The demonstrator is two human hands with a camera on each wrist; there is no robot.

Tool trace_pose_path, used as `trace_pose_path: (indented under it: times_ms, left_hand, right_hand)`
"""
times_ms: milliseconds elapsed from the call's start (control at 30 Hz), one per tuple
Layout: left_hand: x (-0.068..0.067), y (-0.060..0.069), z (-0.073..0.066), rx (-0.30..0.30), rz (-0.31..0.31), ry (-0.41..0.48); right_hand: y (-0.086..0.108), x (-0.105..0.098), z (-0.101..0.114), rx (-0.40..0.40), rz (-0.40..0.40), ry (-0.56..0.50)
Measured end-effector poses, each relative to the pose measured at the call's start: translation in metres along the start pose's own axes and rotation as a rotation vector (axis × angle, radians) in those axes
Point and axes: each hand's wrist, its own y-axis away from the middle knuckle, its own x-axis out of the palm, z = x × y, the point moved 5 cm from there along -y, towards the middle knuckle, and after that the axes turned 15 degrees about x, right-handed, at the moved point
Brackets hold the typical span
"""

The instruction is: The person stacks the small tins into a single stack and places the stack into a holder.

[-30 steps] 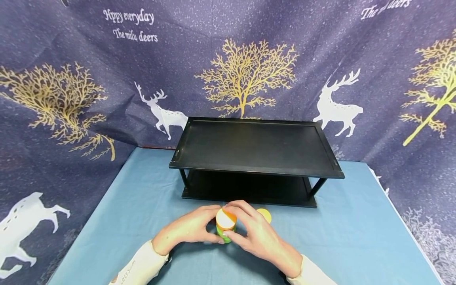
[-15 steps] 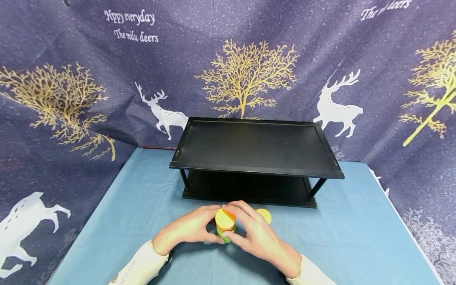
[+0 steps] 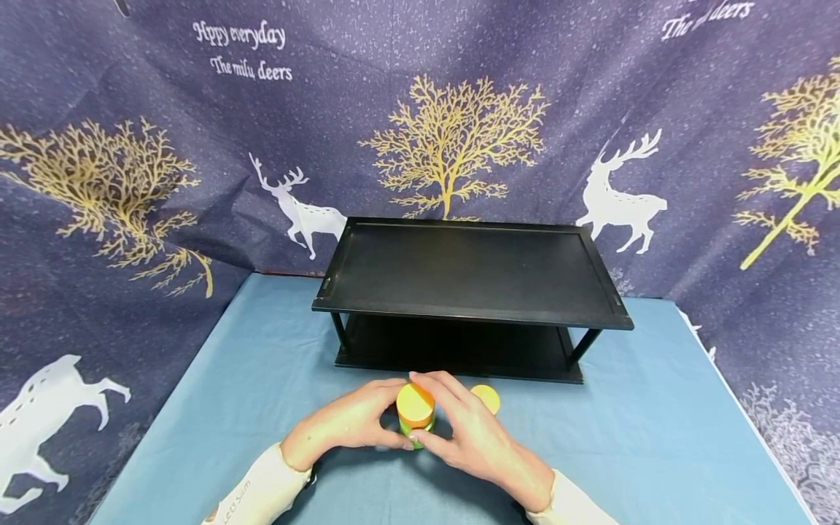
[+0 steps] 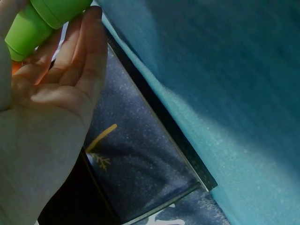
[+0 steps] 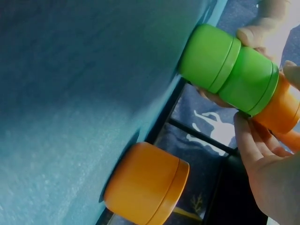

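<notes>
In the right wrist view a lower green stacking cup [image 5: 206, 58] stands on the cloth, with a second green cup [image 5: 248, 82] on it and an orange cup [image 5: 279, 108] on top. From above, the top orange cup shows a bright yellow-orange face. My left hand [image 3: 357, 415] curls its thumb and fingers round the green part of the stack. On the other side my right hand [image 3: 469, 430] holds the orange cup between thumb and fingers, its thumb low near the green. Another orange cup [image 5: 145, 183] stands apart on the cloth, just beyond my right hand.
Behind the hands stands a black two-tier shelf [image 3: 469, 273], its lower board [image 3: 459, 368] close to the cups. Blue cloth [image 3: 630, 437] covers the table. A dark patterned curtain [image 3: 446, 44] hangs round the back and sides.
The top orange cup's face looked partly white a second ago; now it is evenly yellow-orange. My right thumb has slipped slightly lower. My left hand stays in place.
</notes>
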Motion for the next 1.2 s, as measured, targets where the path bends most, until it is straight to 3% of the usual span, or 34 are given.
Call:
trace_pose_path:
  times_ms: [267, 900, 1200]
  left_hand:
    - [-0.001, 0.0, -0.001, -0.007, -0.004, -0.012]
    - [0.0, -0.001, -0.001, -0.018, -0.002, -0.015]
    - [-0.001, -0.001, -0.003, -0.02, -0.001, -0.019]
  right_hand:
    - [0.0, -0.006, -0.005, 0.027, -0.013, 0.002]
    - [0.005, -0.012, -0.017, 0.082, 0.071, 0.039]
    - [0.007, -0.015, -0.018, 0.075, 0.062, 0.088]
